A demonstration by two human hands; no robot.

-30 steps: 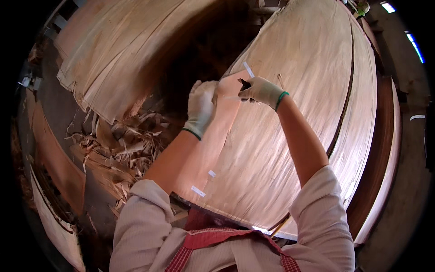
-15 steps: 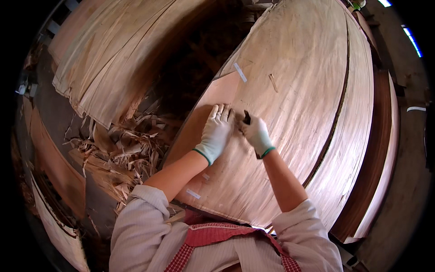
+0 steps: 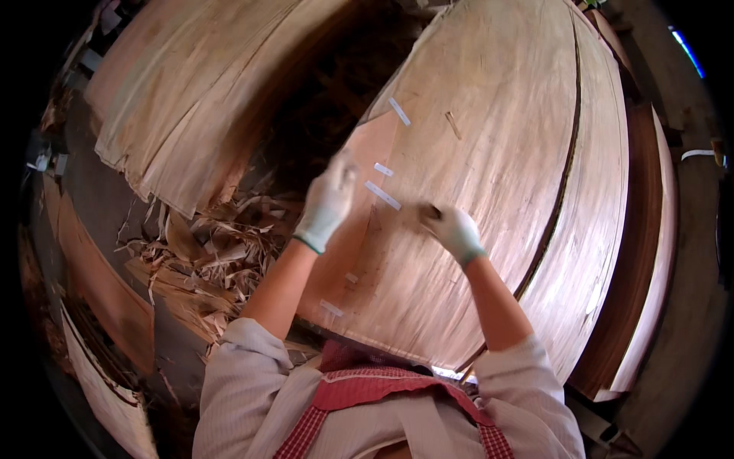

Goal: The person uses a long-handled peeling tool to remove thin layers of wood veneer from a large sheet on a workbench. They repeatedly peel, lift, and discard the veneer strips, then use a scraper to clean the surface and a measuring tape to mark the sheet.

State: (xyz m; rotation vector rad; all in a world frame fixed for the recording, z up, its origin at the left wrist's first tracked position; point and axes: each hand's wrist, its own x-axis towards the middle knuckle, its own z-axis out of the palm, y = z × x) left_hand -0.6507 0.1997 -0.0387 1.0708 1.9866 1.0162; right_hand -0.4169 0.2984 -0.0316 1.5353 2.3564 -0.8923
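At ten o'clock, a bowed veneer stack [image 3: 191, 99] ends raggedly; at nine, shavings [image 3: 222, 256] lie heaped. At eleven, a dark gap [image 3: 329, 99] opens beside the work. The worker's gloved left hand [image 3: 329, 195], blurred, is at the left edge of a reddish veneer strip [image 3: 342, 245]; whether its fingers grip cannot be told. The strip, smooth and darker, runs from twelve to seven o'clock along a pale veneer sheet [image 3: 512, 161], with white tapes [image 3: 383, 196] along its right side. At three, the gloved right hand [image 3: 453, 231] has fingers drawn in, their contents indistinct. Broad sheet extends beyond, to a dark split [image 3: 566, 183].
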